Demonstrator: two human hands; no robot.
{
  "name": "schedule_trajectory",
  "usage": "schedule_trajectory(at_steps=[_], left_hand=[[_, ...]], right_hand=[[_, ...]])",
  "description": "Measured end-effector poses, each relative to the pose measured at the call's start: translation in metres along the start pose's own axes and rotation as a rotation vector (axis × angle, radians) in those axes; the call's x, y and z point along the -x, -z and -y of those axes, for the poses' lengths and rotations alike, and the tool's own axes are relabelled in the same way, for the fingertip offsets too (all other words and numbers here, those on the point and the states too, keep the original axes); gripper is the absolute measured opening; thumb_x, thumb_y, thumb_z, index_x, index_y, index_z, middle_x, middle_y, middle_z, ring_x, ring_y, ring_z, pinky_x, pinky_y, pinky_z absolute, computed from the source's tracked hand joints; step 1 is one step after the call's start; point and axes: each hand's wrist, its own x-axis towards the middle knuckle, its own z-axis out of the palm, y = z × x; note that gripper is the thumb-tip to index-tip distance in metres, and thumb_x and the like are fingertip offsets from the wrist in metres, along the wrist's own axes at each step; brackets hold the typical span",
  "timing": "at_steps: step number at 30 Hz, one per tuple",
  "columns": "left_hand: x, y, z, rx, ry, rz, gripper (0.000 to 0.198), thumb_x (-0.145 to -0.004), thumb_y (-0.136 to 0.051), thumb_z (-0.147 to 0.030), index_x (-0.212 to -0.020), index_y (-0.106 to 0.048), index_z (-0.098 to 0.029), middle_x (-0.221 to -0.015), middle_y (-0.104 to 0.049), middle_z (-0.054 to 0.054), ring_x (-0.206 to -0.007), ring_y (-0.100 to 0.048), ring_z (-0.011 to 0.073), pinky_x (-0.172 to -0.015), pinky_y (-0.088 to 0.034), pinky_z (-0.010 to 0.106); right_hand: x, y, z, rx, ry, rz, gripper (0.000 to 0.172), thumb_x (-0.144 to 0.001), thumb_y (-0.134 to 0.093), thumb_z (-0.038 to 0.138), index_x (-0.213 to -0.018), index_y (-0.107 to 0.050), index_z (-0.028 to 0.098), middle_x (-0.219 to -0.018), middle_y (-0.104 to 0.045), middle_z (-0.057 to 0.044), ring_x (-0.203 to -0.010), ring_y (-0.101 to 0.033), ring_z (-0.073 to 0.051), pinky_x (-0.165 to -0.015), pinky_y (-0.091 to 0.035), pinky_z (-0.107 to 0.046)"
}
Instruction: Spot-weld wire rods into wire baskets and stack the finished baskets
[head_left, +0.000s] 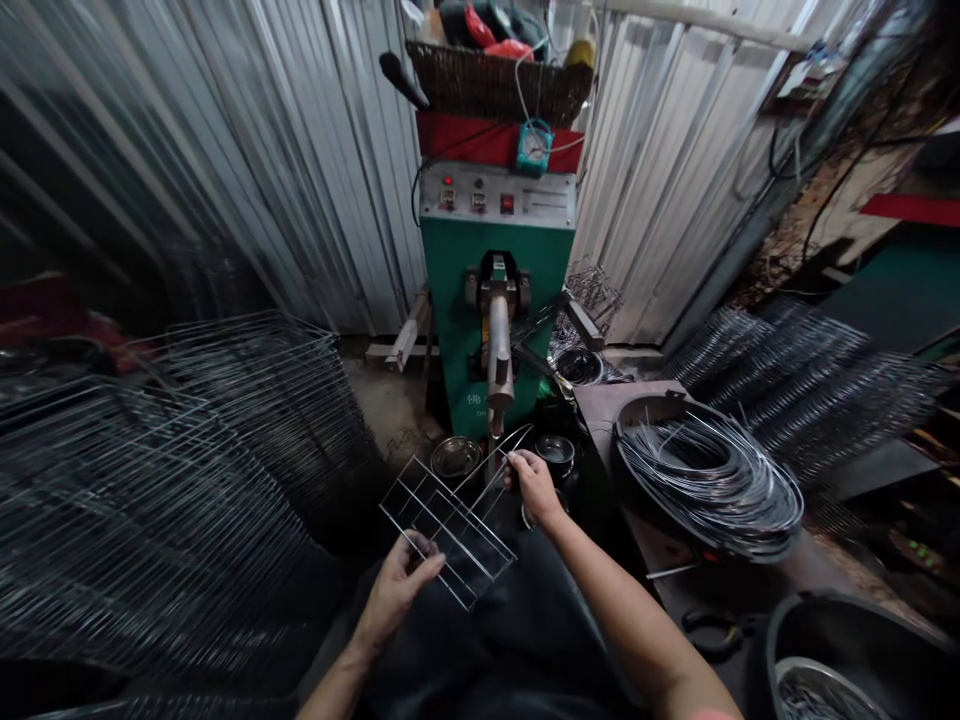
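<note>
My left hand [401,582] grips the near-left edge of a small wire grid panel [472,551], thumb on top and fingers curled beneath. The panel is tilted over my lap. With closed fingertips, my right hand [535,486] pinches a thin bent wire [516,437] at the far side of the panel, just below the spot welder's electrode [496,420]. Whether the wire is joined to the panel cannot be made out. Behind stands the green spot welder [457,290], its upper arm pointing toward me.
Stacked wire racks [255,400] fill the left side. On the right, a coil of cut wires [712,475] lies in a black basin above a bench, with pliers [712,632] and a black tub [847,625] nearer me. Round metal dishes [456,457] sit below the electrode.
</note>
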Motion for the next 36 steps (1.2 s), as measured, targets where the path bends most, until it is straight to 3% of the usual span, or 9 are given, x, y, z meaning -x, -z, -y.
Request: schedule_trajectory(at_steps=[9,17,20,25,27,30,36], left_hand=[[-0.021,0.001,-0.007,0.019,0.024,0.034,0.032,-0.064,-0.068,-0.040,-0.074,-0.046,-0.018,-0.066,-0.051,-0.004,-0.057,-0.046,0.0093,-0.055,-0.038,0.022],[-0.019,-0.003,-0.016,0.042,0.012,0.039,0.031,-0.064,-0.068,-0.041,-0.073,-0.049,-0.018,-0.064,-0.050,-0.004,-0.058,-0.046,0.0095,-0.056,-0.039,0.022],[-0.015,-0.009,-0.013,0.011,-0.018,-0.020,0.033,-0.063,-0.068,-0.043,-0.073,-0.049,-0.018,-0.063,-0.050,-0.004,-0.058,-0.046,0.0100,-0.056,-0.039,0.022],[-0.008,-0.023,-0.003,-0.036,-0.085,-0.097,0.033,-0.062,-0.069,-0.043,-0.072,-0.049,-0.018,-0.064,-0.050,-0.004,-0.060,-0.047,0.0112,-0.058,-0.040,0.023],[-0.005,-0.027,-0.001,-0.017,-0.085,-0.106,0.033,-0.063,-0.068,-0.042,-0.073,-0.048,-0.019,-0.066,-0.051,-0.003,-0.062,-0.048,0.0116,-0.060,-0.041,0.024],[-0.002,-0.031,0.000,0.000,-0.082,-0.129,0.033,-0.063,-0.068,-0.043,-0.075,-0.048,-0.019,-0.068,-0.052,-0.003,-0.063,-0.049,0.0117,-0.061,-0.041,0.024],[-0.008,-0.030,0.006,-0.062,-0.131,-0.132,0.035,-0.063,-0.068,-0.044,-0.074,-0.048,-0.018,-0.064,-0.050,-0.005,-0.058,-0.047,0.0105,-0.059,-0.040,0.024]], right_hand=[[-0.022,-0.003,0.004,-0.058,-0.032,-0.011,0.024,-0.064,-0.061,0.037,-0.061,-0.052,0.016,-0.053,-0.049,0.004,-0.042,-0.044,-0.007,-0.039,-0.034,-0.019],[-0.032,-0.001,0.009,-0.037,-0.108,-0.005,0.029,-0.060,-0.066,0.042,-0.062,-0.055,0.015,-0.052,-0.050,0.004,-0.042,-0.044,-0.007,-0.041,-0.037,-0.019],[-0.011,0.012,0.013,0.087,-0.095,0.069,0.032,-0.064,-0.065,0.045,-0.071,-0.060,0.014,-0.060,-0.056,0.001,-0.049,-0.050,-0.010,-0.048,-0.042,-0.022],[0.065,0.038,0.012,0.454,0.038,0.295,0.025,-0.074,-0.061,0.039,-0.087,-0.066,0.019,-0.081,-0.064,-0.003,-0.077,-0.058,-0.018,-0.070,-0.044,-0.028],[0.086,0.041,0.008,0.497,0.084,0.284,0.022,-0.077,-0.058,0.038,-0.089,-0.065,0.020,-0.082,-0.064,-0.002,-0.080,-0.057,-0.019,-0.073,-0.042,-0.028],[0.094,0.041,0.004,0.513,0.128,0.209,0.023,-0.081,-0.051,0.039,-0.085,-0.065,0.020,-0.075,-0.061,-0.001,-0.074,-0.054,-0.018,-0.070,-0.041,-0.027],[0.075,0.040,-0.003,0.473,0.090,0.282,0.028,-0.080,-0.050,0.043,-0.081,-0.065,0.019,-0.068,-0.056,0.000,-0.067,-0.050,-0.016,-0.064,-0.039,-0.025]])
